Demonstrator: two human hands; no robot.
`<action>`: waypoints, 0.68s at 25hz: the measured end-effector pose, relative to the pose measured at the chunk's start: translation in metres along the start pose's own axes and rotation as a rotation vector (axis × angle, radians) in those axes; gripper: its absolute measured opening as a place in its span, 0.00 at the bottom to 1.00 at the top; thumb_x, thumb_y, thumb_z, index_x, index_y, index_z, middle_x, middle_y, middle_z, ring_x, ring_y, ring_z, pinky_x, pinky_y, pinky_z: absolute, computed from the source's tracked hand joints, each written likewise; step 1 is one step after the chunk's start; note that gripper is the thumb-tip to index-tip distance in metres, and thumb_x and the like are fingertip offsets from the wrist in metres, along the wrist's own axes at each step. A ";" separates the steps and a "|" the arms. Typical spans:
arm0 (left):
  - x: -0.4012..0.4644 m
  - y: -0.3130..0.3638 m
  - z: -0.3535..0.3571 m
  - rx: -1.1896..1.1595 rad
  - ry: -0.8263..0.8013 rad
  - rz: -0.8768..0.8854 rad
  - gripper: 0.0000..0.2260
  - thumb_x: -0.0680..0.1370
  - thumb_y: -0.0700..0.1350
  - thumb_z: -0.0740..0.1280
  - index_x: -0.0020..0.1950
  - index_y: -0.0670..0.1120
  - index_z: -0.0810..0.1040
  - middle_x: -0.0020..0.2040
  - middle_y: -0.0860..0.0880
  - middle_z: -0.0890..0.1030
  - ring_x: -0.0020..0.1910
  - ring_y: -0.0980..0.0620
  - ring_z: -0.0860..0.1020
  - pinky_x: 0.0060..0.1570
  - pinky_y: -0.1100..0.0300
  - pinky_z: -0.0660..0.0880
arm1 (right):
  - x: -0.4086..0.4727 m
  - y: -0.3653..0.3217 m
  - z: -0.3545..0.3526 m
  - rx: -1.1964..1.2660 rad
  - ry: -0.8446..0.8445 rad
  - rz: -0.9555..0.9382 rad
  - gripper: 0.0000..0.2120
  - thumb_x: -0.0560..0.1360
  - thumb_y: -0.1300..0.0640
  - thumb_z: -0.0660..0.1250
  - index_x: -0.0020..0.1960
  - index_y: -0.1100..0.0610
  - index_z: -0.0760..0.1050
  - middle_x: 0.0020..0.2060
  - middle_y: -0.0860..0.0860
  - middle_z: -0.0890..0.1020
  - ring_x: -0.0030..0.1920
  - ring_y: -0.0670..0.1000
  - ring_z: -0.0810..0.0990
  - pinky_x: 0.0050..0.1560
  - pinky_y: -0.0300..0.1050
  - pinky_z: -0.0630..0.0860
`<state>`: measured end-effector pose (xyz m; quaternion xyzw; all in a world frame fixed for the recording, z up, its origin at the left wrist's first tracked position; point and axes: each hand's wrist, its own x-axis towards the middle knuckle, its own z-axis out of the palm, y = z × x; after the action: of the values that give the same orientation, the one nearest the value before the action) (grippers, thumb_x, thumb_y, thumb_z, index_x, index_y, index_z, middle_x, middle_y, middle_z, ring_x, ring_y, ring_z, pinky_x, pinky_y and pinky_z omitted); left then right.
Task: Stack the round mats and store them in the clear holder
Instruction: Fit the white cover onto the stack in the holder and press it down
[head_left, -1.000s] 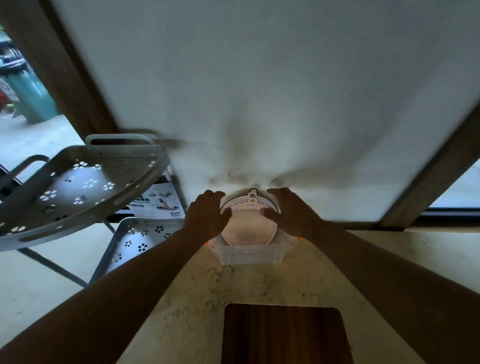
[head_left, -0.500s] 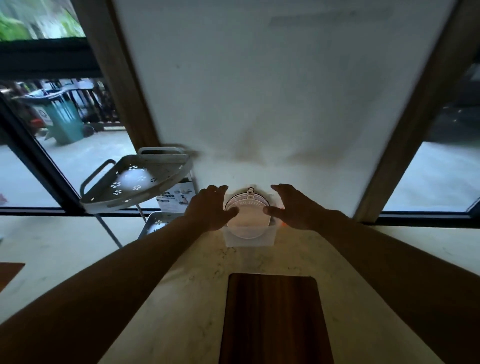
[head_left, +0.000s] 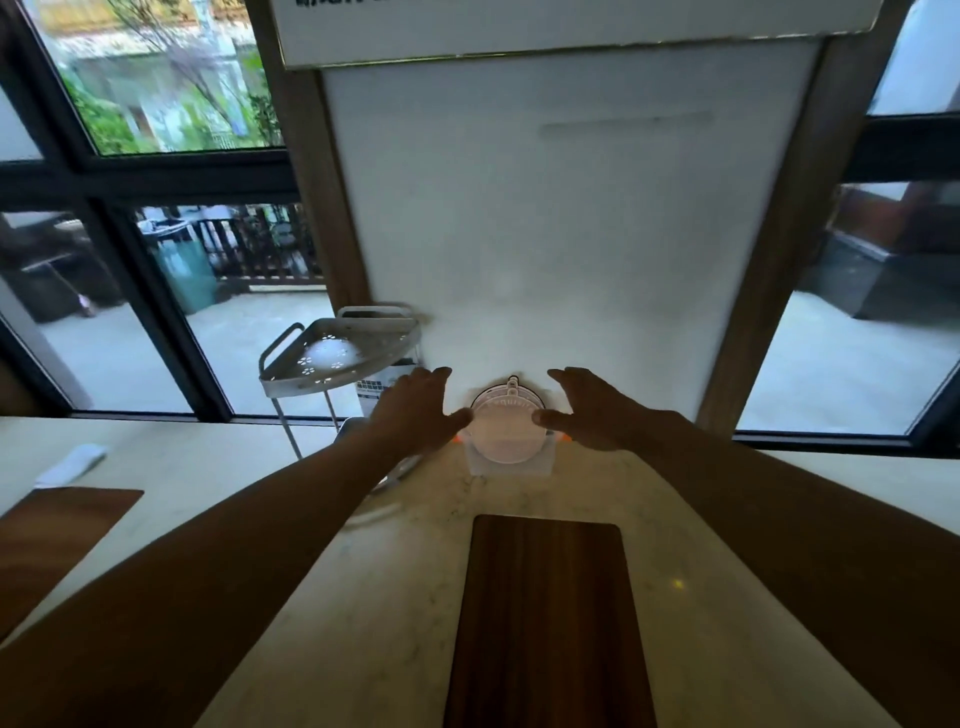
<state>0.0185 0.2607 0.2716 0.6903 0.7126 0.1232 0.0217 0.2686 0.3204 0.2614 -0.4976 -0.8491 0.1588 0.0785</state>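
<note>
At the far edge of the marble counter (head_left: 395, 582), against the white wall panel (head_left: 561, 249), stands the clear holder (head_left: 510, 466), roughly midway along that edge. Inside it the round mats (head_left: 506, 428) stand upright on edge as one pale stack, front face toward the camera; the face is whitish-pink with an arc of raised lettering near the top rim, too blurred to read, and a small tab or loop projects at the top. Lower part of the stack sits behind the holder's translucent front wall. Small orange bits show at the holder's left and right sides; cannot tell what they are.

A dark wooden board (head_left: 545, 618) lies on the counter nearer the camera, well apart from the holder. A grey perforated corner rack (head_left: 337, 356) stands left of the counter's far-left corner.

Left hand (head_left: 415, 410): fingers spread, thumb tip at the stack's left rim. Right hand (head_left: 597, 408): fingers spread, thumb tip at the right rim. Neither hand wraps the stack; actual thumb contact cannot be confirmed.

Versus half a second ago: fingers of both hands have opened wider and sit further off the mats; stack and holder unchanged in place. The camera has tilted up, so more window and wall show.
</note>
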 end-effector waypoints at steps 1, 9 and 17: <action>-0.004 -0.002 0.000 -0.004 -0.005 -0.005 0.35 0.75 0.62 0.65 0.75 0.46 0.60 0.73 0.40 0.68 0.71 0.39 0.67 0.67 0.44 0.67 | -0.002 -0.003 0.001 0.009 -0.001 0.011 0.41 0.75 0.35 0.60 0.78 0.55 0.50 0.78 0.57 0.54 0.78 0.55 0.51 0.75 0.57 0.54; 0.013 -0.022 0.028 -0.058 -0.064 -0.044 0.34 0.75 0.62 0.65 0.75 0.46 0.62 0.72 0.40 0.69 0.69 0.39 0.68 0.65 0.43 0.69 | 0.020 0.003 0.032 0.092 -0.033 0.094 0.38 0.75 0.39 0.64 0.76 0.55 0.54 0.75 0.59 0.61 0.74 0.59 0.62 0.71 0.57 0.63; 0.084 -0.038 0.082 -0.098 -0.137 -0.067 0.33 0.75 0.60 0.66 0.74 0.47 0.62 0.72 0.40 0.70 0.69 0.39 0.69 0.65 0.43 0.69 | 0.093 0.037 0.065 0.122 -0.090 0.068 0.30 0.75 0.41 0.63 0.72 0.53 0.63 0.69 0.57 0.71 0.66 0.59 0.72 0.64 0.57 0.71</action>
<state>-0.0059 0.3550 0.1962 0.6709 0.7254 0.1095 0.1080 0.2340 0.4055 0.1851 -0.5126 -0.8233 0.2351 0.0650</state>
